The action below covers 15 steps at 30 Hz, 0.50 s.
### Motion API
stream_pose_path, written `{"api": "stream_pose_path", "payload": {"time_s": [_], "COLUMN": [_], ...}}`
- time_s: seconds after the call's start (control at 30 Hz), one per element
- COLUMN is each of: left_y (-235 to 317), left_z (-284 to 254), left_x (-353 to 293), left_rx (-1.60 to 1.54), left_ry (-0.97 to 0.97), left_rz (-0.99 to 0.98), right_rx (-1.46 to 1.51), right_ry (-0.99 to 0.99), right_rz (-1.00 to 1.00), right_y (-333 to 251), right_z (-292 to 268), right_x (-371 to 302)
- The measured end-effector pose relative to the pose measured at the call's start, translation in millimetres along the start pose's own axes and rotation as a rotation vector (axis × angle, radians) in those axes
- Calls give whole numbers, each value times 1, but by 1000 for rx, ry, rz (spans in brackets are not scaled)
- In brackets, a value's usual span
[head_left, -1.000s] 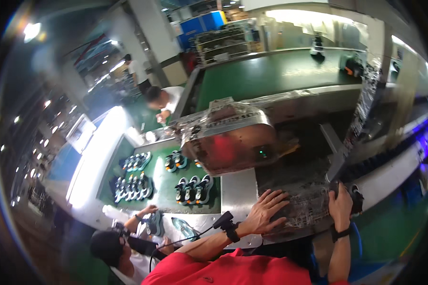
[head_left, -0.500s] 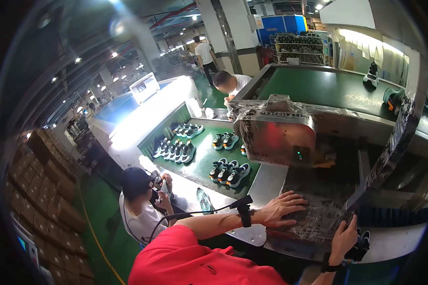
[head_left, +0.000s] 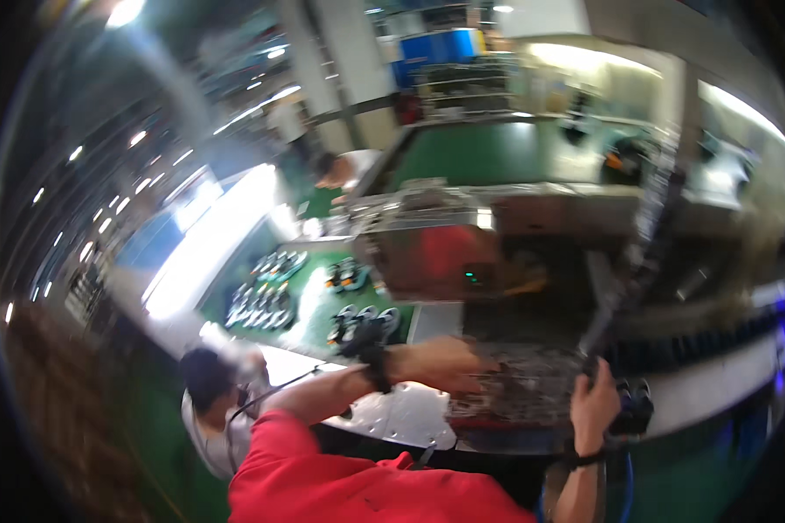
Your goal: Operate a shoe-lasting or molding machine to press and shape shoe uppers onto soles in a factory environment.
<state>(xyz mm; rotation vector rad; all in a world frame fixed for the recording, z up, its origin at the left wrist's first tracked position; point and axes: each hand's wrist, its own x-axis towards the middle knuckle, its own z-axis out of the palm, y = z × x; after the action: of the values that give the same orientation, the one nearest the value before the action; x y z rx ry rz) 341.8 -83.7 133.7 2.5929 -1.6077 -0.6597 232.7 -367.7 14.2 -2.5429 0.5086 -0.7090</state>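
My left hand (head_left: pixel 440 362) is blurred, its fingers stretched out over the left edge of a plastic-wrapped panel (head_left: pixel 528 397). Nothing shows in it. My right hand (head_left: pixel 595 408) is at the panel's right edge, close to the lower end of a wrapped bar (head_left: pixel 624 288). Its thumb and finger stand apart; whether they touch the bar I cannot tell. A pair of dark shoes (head_left: pixel 633 408) is just right of that hand. Beyond the panel is a wrapped machine housing (head_left: pixel 436 261) with a small green display.
Several sneakers (head_left: pixel 262 305) sit in groups on a green conveyor (head_left: pixel 310 292) at the left. Another green belt (head_left: pixel 471 157) at the back carries shoes. A person in white (head_left: pixel 209 410) sits at the left; another (head_left: pixel 349 168) bends over behind the conveyor.
The whole view has swung right and is now blurred. My left hand has moved from lying flat on the panel toward its left edge. My right hand stays by the bar's end.
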Motion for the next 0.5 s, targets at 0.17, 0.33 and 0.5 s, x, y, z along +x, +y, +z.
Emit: {"api": "stream_pose_path", "payload": {"time_s": [0.17,0.33,0.5], "left_y": [7,-33,-57], "left_z": [-132,-200,-240], "left_x": [-17,65,152], "left_rx": [179,304,314], "left_ry": [642,736,826], "left_rz": [194,151,-37], "right_rx": [-120,-151,-49], "right_ry": [189,298,66], "right_rz": [-155,-171,-19], "right_y": [9,15,6], "right_z": [21,18,1], "right_x": [-2,-3,6]}}
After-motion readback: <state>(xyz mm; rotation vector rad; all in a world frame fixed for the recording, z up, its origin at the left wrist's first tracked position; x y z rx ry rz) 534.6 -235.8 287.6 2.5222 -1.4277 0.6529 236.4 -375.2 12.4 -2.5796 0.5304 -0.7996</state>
